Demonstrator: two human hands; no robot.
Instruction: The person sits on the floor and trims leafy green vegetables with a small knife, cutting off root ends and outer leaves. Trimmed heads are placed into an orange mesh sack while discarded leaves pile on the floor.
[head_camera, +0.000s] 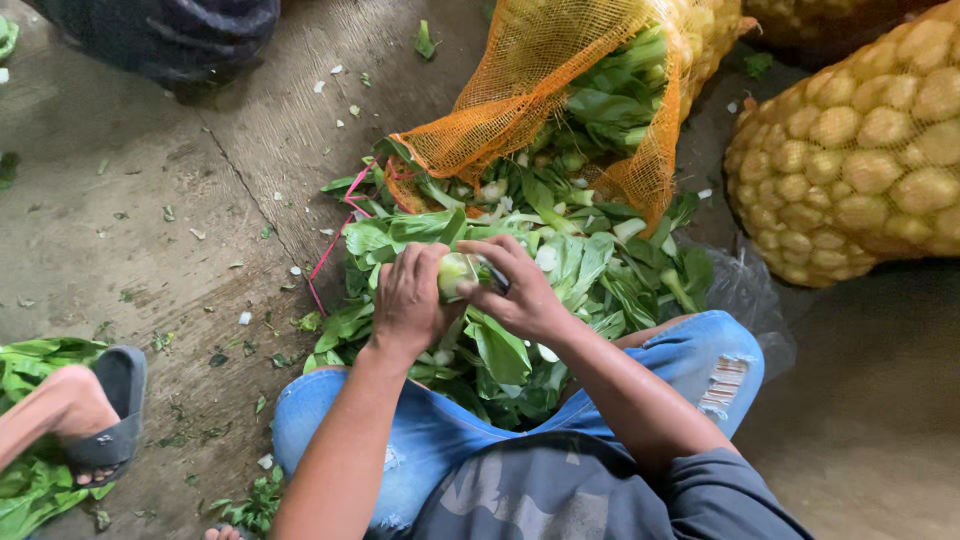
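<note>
Nearest the camera, a grey shirt (590, 495) and blue jeans (440, 430) of the seated person. Beyond the knees, a heap of leafy greens (590, 270) spills from an orange mesh sack (540, 80) on the concrete floor (130, 220); far right, a netted sack of round produce (860, 150). Left hand (408, 300) and right hand (520, 290), forearms converging, both clasp one pale-stemmed green (455, 272) above the heap.
</note>
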